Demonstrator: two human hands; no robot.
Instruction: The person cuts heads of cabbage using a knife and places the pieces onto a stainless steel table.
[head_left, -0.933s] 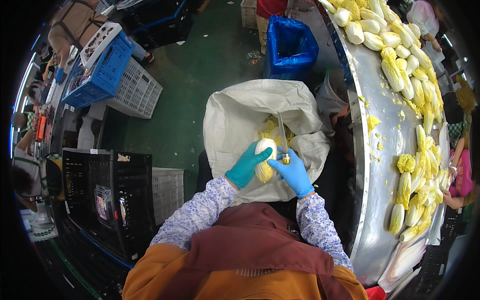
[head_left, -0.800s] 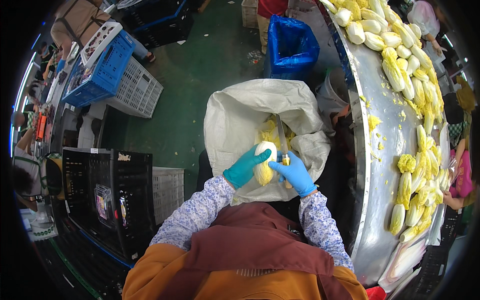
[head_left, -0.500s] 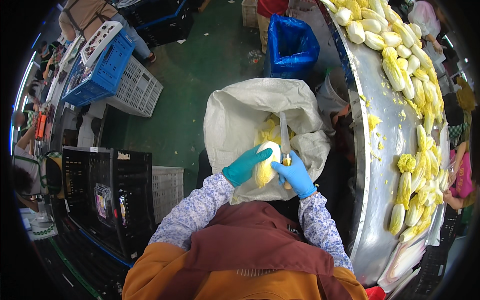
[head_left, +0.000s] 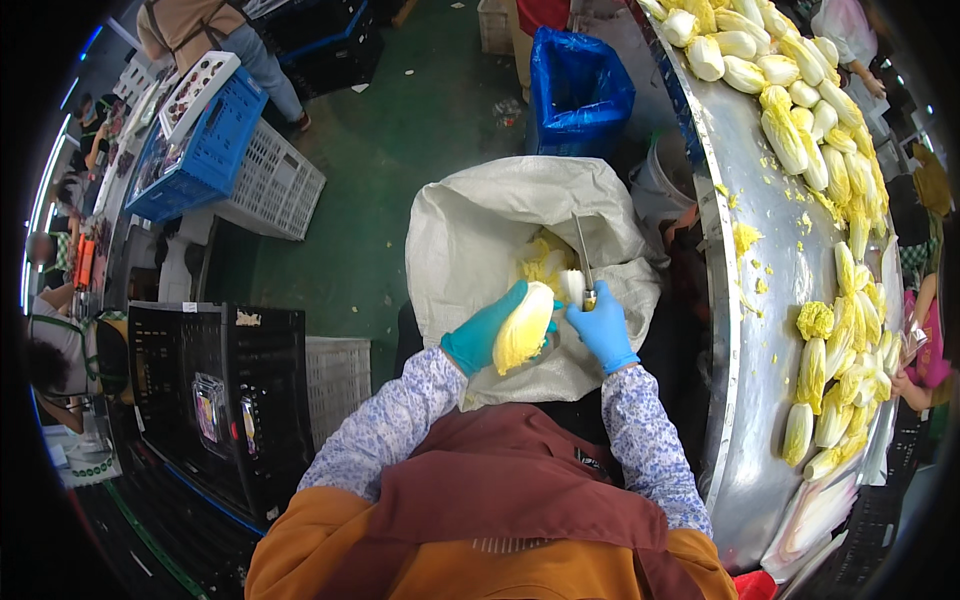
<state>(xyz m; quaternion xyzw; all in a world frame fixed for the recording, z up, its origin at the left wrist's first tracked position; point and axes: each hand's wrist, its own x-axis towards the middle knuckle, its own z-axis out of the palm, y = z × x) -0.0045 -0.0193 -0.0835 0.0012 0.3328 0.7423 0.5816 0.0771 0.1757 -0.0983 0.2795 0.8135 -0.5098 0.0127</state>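
My left hand [head_left: 478, 338], in a teal glove, is wrapped round a small napa cabbage [head_left: 522, 328], pale yellow and tilted, above the open mouth of a white woven sack [head_left: 450, 250]. My right hand [head_left: 606, 338], in a blue glove, grips the handle of a knife [head_left: 583, 250]. Its blade points up and away, apart from the cabbage. Between the cabbage and the knife a pale, whitish leaf piece [head_left: 573, 285] shows; whether it is falling or resting cannot be told. Yellow cabbage leaves [head_left: 543, 258] lie inside the sack.
On the right, a metal table [head_left: 745, 400] carries many napa cabbages [head_left: 785, 140] and leaf scraps. Beyond the sack stands a bin with a blue liner [head_left: 580, 90], beside a white bucket [head_left: 665, 175]. Black crates [head_left: 270, 400] and a blue crate [head_left: 215, 150] are at left. Other people work around.
The knife has swung off the cabbage, its blade now edge-on, and my right hand has moved slightly right. The cabbage has tilted and shifted a little left. A pale leaf piece now shows between them.
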